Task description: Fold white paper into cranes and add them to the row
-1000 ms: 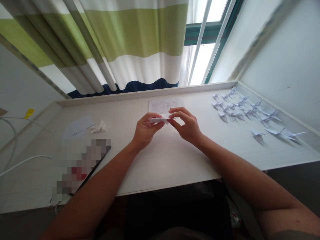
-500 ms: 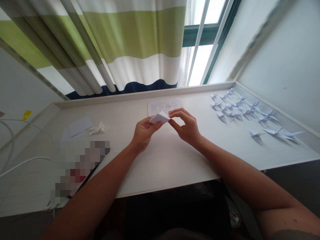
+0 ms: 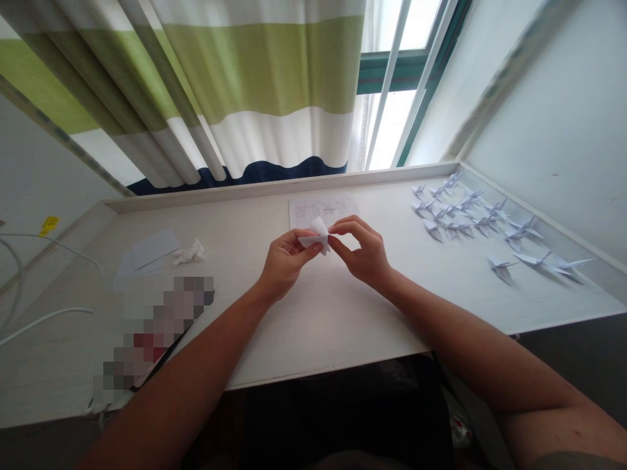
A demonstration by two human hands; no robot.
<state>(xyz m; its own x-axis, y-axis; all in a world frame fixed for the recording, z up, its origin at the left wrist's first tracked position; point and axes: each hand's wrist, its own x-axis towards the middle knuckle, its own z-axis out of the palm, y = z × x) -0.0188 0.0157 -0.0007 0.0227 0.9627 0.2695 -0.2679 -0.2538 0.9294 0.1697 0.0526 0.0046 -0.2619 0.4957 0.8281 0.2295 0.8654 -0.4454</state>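
Observation:
A small piece of folded white paper (image 3: 316,241) is held between my two hands above the middle of the desk. My left hand (image 3: 287,258) pinches its left side, with the thumb on the near face. At its right edge, my right hand (image 3: 360,245) grips it between thumb and fingertips. One flap of the paper stands up at the top and pointed corners hang below. Behind the hands a printed sheet (image 3: 304,210) lies flat, partly covered by them.
Several folded paper cranes (image 3: 470,205) stand at the right of the white desk (image 3: 313,333). On the left are loose white paper sheets (image 3: 155,248), a crumpled tissue (image 3: 189,252), a blurred-out flat object (image 3: 161,333) and white cables (image 3: 44,321). A curtain (image 3: 264,78) hangs behind.
The paper has changed from a flat diamond shape to one with an upright flap and corners pointing down. Both hands keep their hold in nearly the same place.

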